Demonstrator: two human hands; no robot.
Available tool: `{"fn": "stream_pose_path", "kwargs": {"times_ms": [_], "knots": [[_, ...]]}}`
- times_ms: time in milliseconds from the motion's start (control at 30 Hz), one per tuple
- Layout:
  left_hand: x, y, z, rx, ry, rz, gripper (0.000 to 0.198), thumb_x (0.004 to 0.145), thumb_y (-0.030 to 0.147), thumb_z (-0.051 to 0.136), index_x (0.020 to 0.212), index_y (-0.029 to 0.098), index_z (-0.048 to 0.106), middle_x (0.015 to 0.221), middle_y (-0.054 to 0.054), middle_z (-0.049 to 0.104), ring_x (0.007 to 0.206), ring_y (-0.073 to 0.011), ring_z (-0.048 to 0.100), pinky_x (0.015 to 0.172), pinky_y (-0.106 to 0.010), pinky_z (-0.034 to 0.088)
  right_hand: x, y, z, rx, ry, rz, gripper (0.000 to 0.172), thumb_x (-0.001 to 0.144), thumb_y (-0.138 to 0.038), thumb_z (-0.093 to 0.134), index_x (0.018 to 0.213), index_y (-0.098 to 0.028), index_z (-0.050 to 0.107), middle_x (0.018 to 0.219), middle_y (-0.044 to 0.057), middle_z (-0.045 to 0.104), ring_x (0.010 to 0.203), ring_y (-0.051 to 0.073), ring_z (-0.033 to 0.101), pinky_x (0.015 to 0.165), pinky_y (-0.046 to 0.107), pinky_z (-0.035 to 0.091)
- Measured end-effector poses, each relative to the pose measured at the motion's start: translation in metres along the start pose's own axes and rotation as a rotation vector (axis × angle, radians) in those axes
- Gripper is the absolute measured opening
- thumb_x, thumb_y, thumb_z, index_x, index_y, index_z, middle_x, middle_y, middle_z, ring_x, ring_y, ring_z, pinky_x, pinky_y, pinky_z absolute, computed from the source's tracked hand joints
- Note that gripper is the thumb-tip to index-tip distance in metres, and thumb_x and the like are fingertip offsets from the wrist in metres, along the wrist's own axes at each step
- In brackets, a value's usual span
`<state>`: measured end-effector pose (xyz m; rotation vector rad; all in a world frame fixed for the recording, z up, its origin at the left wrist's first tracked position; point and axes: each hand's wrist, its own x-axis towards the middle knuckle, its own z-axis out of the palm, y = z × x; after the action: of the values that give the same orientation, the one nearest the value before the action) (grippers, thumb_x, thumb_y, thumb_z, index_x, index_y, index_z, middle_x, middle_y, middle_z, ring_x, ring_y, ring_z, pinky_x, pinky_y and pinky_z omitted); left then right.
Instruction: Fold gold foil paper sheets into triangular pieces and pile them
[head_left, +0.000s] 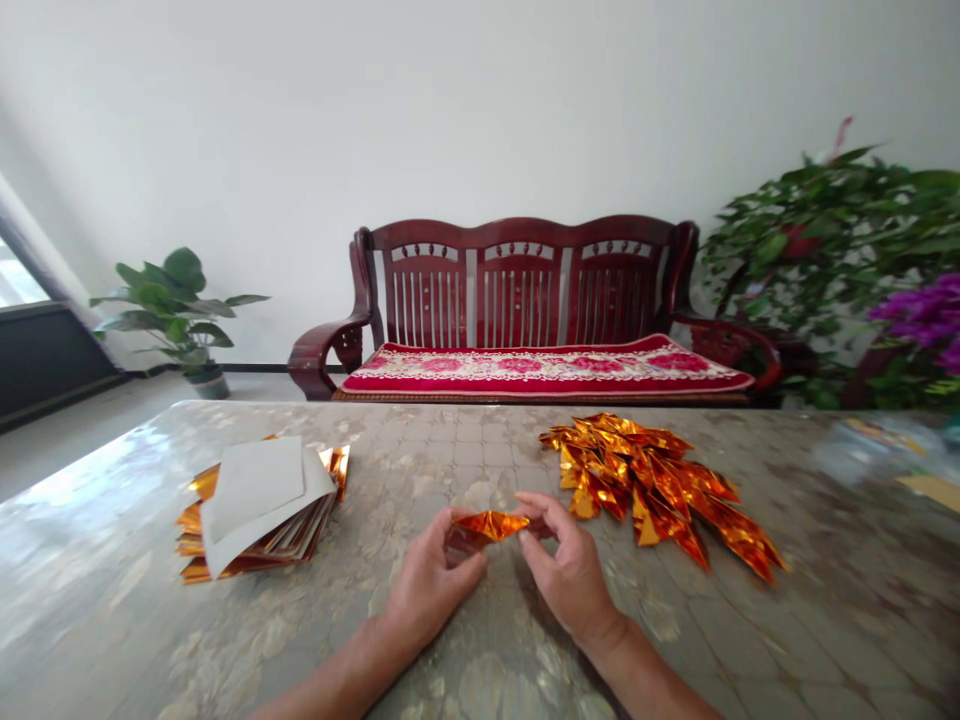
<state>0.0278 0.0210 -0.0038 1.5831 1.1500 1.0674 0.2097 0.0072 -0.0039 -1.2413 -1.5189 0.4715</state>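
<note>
The folded foil [493, 525] is between the two hands, above the table [420, 450]. The left hand [431, 575] grasps its left end, and the right hand [568, 570] has thumb and fingertip at its right tip. It is held by the ends, probably so that the middle is not pressed flat. To the left lies the stack of sheets [255, 490], to the right the pile of folded pieces [637, 475]; this perhaps keeps flat and folded apart, each near one hand. Behind the table stands a bench [519, 300].
</note>
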Motion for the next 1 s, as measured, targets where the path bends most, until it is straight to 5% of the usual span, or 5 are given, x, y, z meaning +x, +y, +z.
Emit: {"fn": "stream_pose_path", "kwargs": {"times_ms": [100,200,333,633,1000], "knots": [[-0.006,0.006,-0.005,0.137,0.032,0.105,0.053,0.069,0.019,0.072,0.119,0.021,0.054,0.108,-0.006,0.069,0.094,-0.0218,0.065,0.082,-0.032,0.052,0.0,0.0,0.0,-0.015,-0.03,-0.017,0.036,0.08,-0.015,0.053,0.115,-0.019,0.061,0.095,0.005,0.073,0.082,0.018,0.068,0.079,0.03,0.054],[-0.009,0.013,-0.007,0.206,0.012,0.18,0.035,0.079,0.023,0.065,0.113,0.023,0.058,0.108,-0.004,0.07,0.099,-0.0212,0.065,0.091,-0.034,0.049,0.0,-0.001,0.001,-0.031,-0.068,-0.04,0.039,0.08,-0.012,0.051,0.118,-0.019,0.059,0.095,0.004,0.073,0.082,0.017,0.068,0.081,0.03,0.055],[-0.006,0.015,-0.005,0.246,-0.016,0.125,0.013,0.088,0.026,0.055,0.097,0.022,0.064,0.09,0.0,0.072,0.082,-0.0173,0.068,0.077,-0.027,0.05,-0.003,-0.004,0.002,-0.07,-0.13,-0.094,0.045,0.079,-0.009,0.05,0.122,-0.019,0.058,0.096,0.003,0.073,0.085,0.017,0.068,0.084,0.031,0.055],[-0.003,0.011,-0.004,0.366,-0.079,0.092,0.011,0.08,0.021,0.062,0.084,0.023,0.072,0.077,0.002,0.072,0.072,-0.0156,0.064,0.067,-0.022,0.043,-0.008,-0.012,0.007,-0.108,-0.197,-0.207,0.051,0.081,-0.006,0.047,0.13,-0.018,0.056,0.103,0.007,0.072,0.094,0.019,0.068,0.09,0.035,0.054],[0.001,0.0,0.002,0.06,-0.057,-0.071,0.016,0.079,0.03,0.06,0.076,0.015,0.065,0.064,0.001,0.061,0.059,-0.0136,0.055,0.057,-0.022,0.041,-0.002,-0.015,0.012,0.154,-0.177,0.174,0.023,0.076,-0.02,0.063,0.098,-0.017,0.072,0.084,0.005,0.074,0.075,0.019,0.068,0.071,0.028,0.054]]}}
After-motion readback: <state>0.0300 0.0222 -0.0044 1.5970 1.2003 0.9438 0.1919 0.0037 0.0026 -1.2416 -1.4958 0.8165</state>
